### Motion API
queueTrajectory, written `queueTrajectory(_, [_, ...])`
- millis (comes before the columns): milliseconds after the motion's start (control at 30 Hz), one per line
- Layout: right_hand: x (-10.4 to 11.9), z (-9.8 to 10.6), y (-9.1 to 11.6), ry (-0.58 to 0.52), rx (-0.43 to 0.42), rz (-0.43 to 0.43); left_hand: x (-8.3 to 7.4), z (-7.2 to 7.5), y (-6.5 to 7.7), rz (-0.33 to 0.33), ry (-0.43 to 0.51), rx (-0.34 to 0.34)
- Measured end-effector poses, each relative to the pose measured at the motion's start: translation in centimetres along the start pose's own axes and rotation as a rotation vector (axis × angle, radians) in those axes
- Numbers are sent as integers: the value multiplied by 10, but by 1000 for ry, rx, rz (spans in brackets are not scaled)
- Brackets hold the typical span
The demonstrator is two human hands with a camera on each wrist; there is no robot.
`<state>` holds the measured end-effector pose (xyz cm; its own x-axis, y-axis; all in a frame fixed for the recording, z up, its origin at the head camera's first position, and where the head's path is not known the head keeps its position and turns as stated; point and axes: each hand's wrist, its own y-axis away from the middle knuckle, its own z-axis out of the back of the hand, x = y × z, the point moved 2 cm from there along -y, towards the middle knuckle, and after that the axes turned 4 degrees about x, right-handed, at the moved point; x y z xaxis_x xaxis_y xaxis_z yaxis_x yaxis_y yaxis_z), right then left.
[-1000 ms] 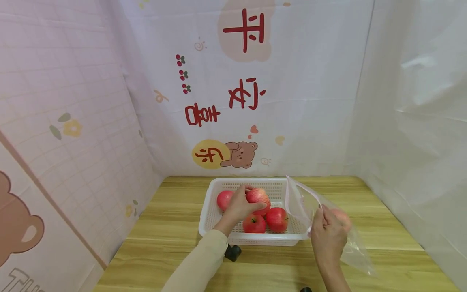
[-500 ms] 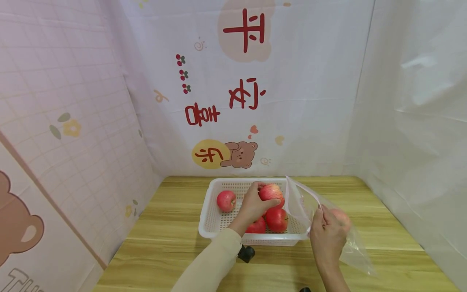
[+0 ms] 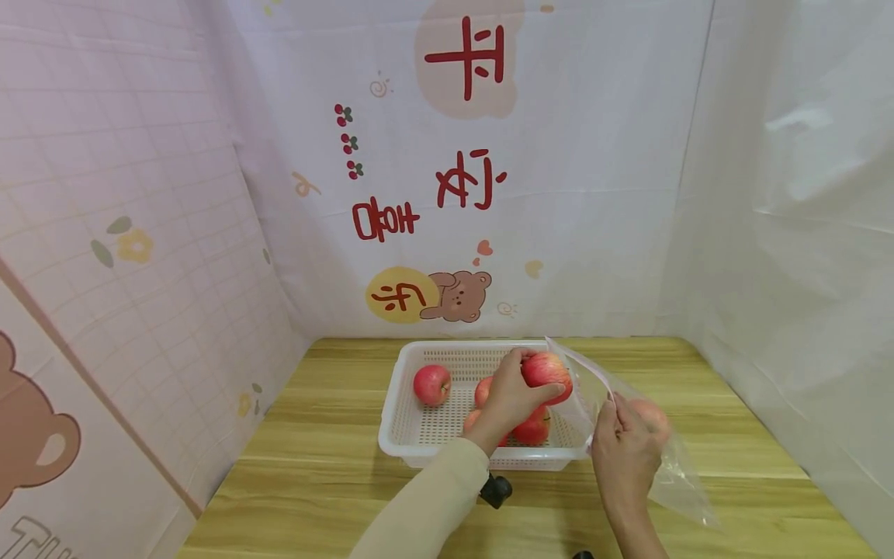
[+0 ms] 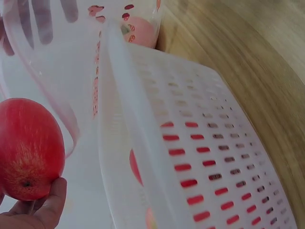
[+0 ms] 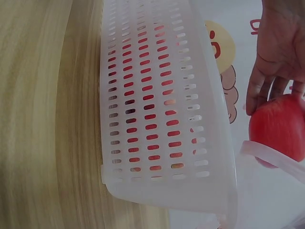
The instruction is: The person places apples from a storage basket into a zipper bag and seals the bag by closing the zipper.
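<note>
My left hand (image 3: 513, 396) grips a red apple (image 3: 549, 378) from behind, thumb below it, above the basket's right part. In the left wrist view this apple (image 4: 31, 148) is right at the bag's mouth. At the basket's right end, my right hand (image 3: 626, 458) pinches the edge of a clear zip bag (image 3: 687, 485), which hangs open towards the basket. Inside the bag, another apple (image 3: 655, 415) shows through the plastic. The white perforated basket (image 3: 419, 452) holds several apples; one apple (image 3: 431, 386) lies apart at its left, and the others are partly behind my left hand.
The basket stands on a wooden table (image 3: 293, 458) before a printed white backdrop (image 3: 594, 256). Similar sheets hang at the left and right sides. A black device (image 3: 496, 491) sits at my left wrist.
My left hand has carried the apple rightward across the basket to the bag's mouth. My right hand and the bag have stayed nearly still.
</note>
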<state>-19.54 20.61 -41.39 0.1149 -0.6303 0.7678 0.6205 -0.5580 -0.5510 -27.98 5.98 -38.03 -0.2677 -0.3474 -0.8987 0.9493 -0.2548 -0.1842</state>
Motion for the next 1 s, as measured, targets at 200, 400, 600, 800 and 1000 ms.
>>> queueTrajectory(200, [1, -1, 0, 3, 5, 1, -1, -11, -1, -2, -26, 26])
queueTrajectory(400, [2, -1, 0, 3, -3, 11, -4, -22, -1, -5, -64, 40])
queueTrajectory(600, [3, -2, 1, -21, -27, 22, -7, -36, 0, -30, -125, 57])
queueTrajectory(800, [2, -1, 1, -75, -2, -10, -10, -46, 1, -41, -143, 91])
queueTrajectory(1000, [3, 0, 0, -64, 1, -4, -10, -49, 1, -57, -140, 105])
